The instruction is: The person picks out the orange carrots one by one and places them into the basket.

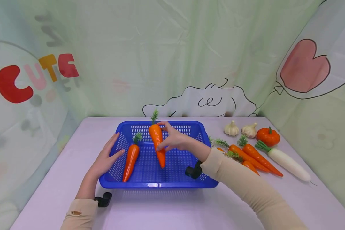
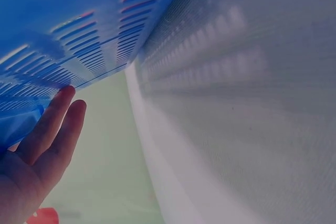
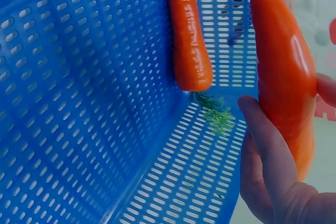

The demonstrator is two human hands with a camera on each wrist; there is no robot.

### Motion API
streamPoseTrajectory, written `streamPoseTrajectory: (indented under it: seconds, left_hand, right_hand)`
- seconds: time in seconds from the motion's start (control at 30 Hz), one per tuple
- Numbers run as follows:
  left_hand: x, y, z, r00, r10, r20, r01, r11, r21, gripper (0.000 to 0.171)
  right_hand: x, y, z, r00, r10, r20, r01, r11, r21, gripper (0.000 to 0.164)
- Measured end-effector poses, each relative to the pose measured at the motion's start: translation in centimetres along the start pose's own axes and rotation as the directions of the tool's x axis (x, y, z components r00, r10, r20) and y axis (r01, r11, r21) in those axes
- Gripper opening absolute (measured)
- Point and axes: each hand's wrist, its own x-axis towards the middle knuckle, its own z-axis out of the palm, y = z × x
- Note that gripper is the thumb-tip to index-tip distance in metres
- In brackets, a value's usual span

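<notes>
A carrot (image 1: pixel 157 140) with a green leafy top is pinched between the thumb and fingers of my right hand (image 1: pixel 173 138). It hangs over the blue basket (image 1: pixel 158 185), tip pointing down. Inside the basket, along its left side, lies another carrot (image 1: pixel 131 162); the right wrist view shows this lying carrot (image 3: pixel 191 40) against the perforated wall. My left hand (image 1: pixel 104 158) is at the basket's left side, thumb over the rim. In the left wrist view, fingers (image 2: pixel 68 135) extend nearly straight beside the outer wall.
Right of the basket lie several more carrots (image 1: pixel 258 156), partly behind the right sleeve. Two garlic bulbs (image 1: pixel 231 128), an orange pumpkin (image 1: pixel 268 136) and a white radish (image 1: pixel 288 164) are near them. A printed curtain (image 1: pixel 126 57) stands behind the table (image 1: pixel 66 153).
</notes>
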Motion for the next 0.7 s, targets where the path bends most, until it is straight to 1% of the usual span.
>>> streamPoseTrajectory:
  seconds: [0.4, 0.7]
  left_hand:
    - [-0.2, 0.3, -0.1, 1.0, -0.008, 0.006, 0.008, 1.0, -0.004, 0.069]
    - [-0.1, 0.2, -0.1, 1.0, -0.004, 0.004, 0.004, 1.0, -0.001, 0.069]
  right_hand:
    - [1.0, 1.2, 1.0, 0.999, 0.04, 0.022, -0.041, 0.998, 0.038, 0.089]
    - [1.7, 1.7, 1.9, 0.998, 0.063, 0.021, -0.063, 0.998, 0.027, 0.087]
